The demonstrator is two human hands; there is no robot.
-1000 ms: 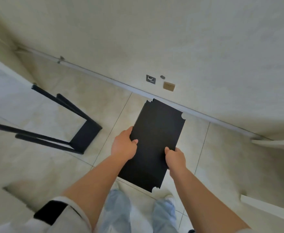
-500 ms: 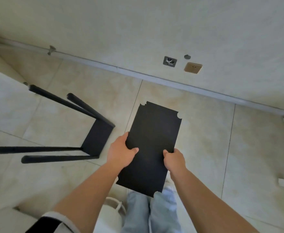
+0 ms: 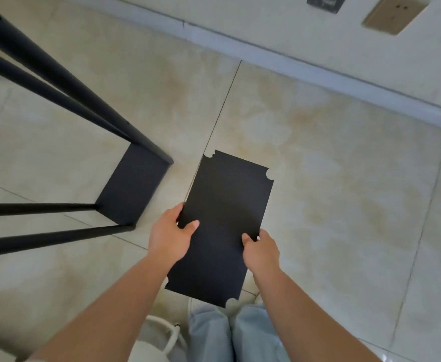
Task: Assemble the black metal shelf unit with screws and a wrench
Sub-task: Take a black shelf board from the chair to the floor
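Note:
I hold a flat black metal shelf panel (image 3: pixel 224 218) with notched corners out in front of me, above the tiled floor. My left hand (image 3: pixel 171 237) grips its left long edge with the thumb on top. My right hand (image 3: pixel 262 250) grips the right long edge, thumb on the panel's face. To the left, the partly built black shelf frame (image 3: pixel 132 190) lies on its side on the floor, one panel joined to several long black legs (image 3: pixel 57 82) that run off the left edge. No screws or wrench are in view.
A pale wall with a baseboard (image 3: pixel 318 74) runs across the top, carrying a tan outlet plate (image 3: pixel 394 13) and a grey open socket box (image 3: pixel 325 1). My jeans-clad legs (image 3: pixel 235 335) stand below the panel. A white object with a cord (image 3: pixel 159 335) sits by my feet.
The view has dropped and closed in on the floor; the panel sits lower and nearer the frame. Both hands keep the same grip on the panel's edges.

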